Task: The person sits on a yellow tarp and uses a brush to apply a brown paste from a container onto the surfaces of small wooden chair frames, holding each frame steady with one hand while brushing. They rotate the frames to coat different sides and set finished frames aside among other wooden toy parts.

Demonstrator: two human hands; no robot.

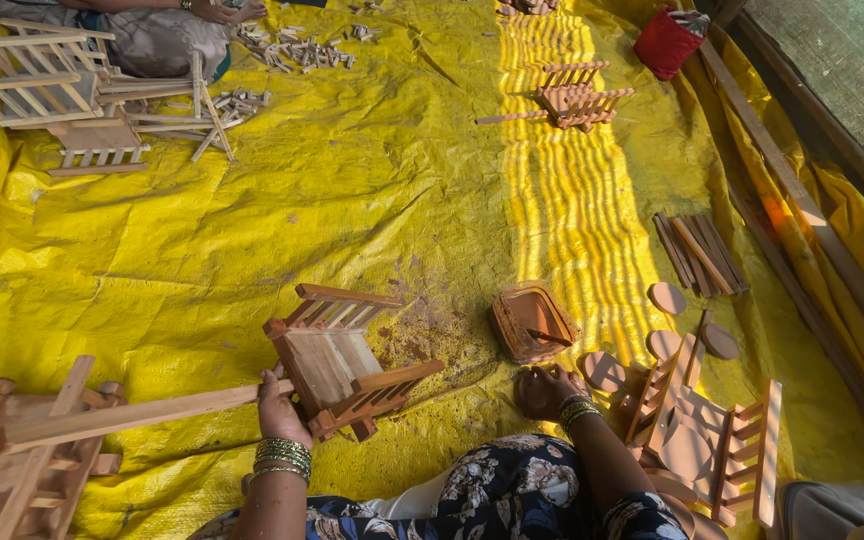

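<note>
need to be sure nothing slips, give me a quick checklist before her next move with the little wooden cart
1. Left hand grips the wooden cart: ok, fingers wrapped at its near edge.
2. Cart held off the yellow tarp: ok, tilted.
3. Right hand free: ok, resting on the tarp and holding nothing.
4. Small tray within reach of the right hand: ok, just ahead.
5. Round wooden discs at hand: ok, on the right.
6. Cart joints firm: cannot tell.

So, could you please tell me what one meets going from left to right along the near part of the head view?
Pale wooden frame pile → left hand → small slatted wooden cart → shallow brown tray → right hand → round wooden discs → reddish slatted wooden rack.
</note>
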